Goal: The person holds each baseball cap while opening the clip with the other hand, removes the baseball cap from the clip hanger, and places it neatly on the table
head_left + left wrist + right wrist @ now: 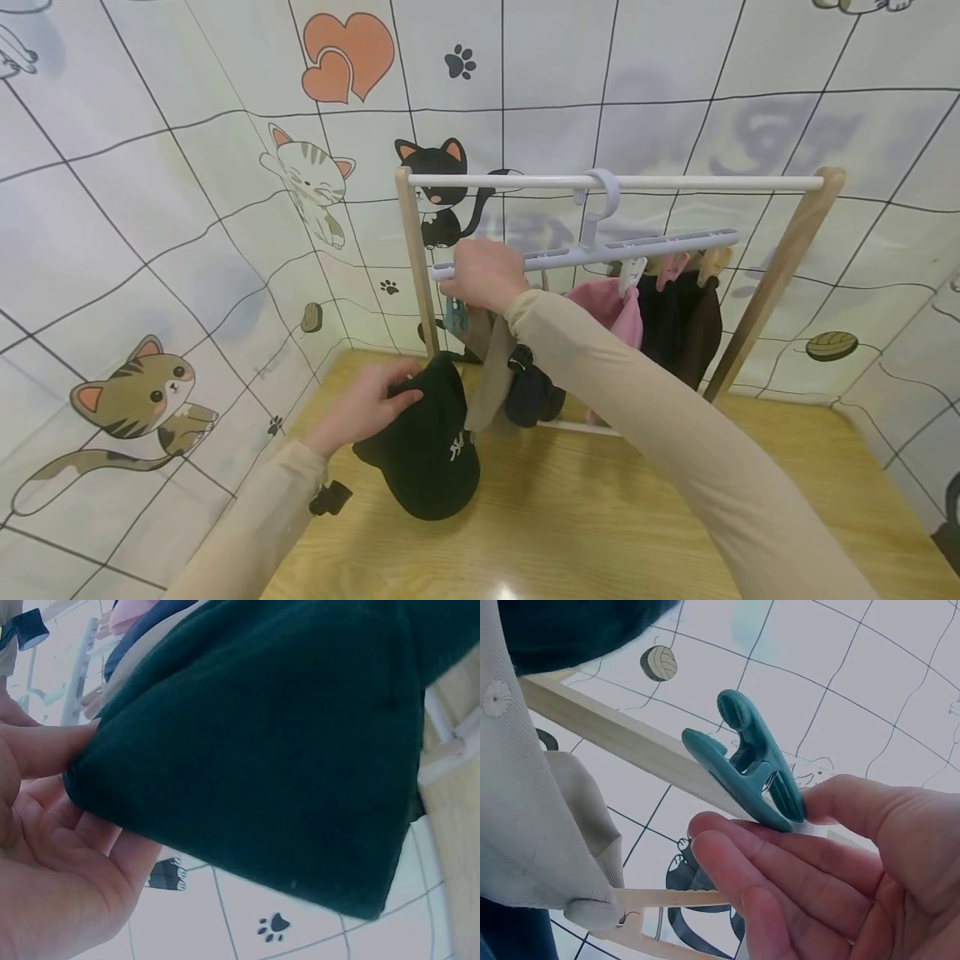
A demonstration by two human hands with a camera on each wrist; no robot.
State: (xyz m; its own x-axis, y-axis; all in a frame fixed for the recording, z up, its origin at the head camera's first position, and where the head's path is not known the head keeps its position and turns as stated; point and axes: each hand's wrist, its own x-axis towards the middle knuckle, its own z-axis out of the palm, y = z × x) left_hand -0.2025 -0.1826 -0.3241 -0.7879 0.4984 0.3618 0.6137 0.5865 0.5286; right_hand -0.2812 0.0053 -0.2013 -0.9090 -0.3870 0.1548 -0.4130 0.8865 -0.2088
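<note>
My left hand (367,404) pinches a dark green cap (435,454) by its edge, its white lettering facing right. In the left wrist view the thumb lies on one side of the green fabric (262,757), the fingers on the other. At the left end of a pale lavender hanger (637,247), my right hand (487,273) squeezes a teal clip (761,769) between thumb and fingers. The clip's jaws stand apart with nothing between them. A beige cap (491,375) hangs beside the green one, clipped with a tan clip (675,898).
A rack with wooden posts (780,275) and a white top rod (690,182) carries the hanger. Pink (607,304), navy (528,398) and dark brown (701,333) caps hang farther right, partly behind my right sleeve. A cat-printed tiled wall (225,217) stands close behind and left of the wooden tabletop (540,533).
</note>
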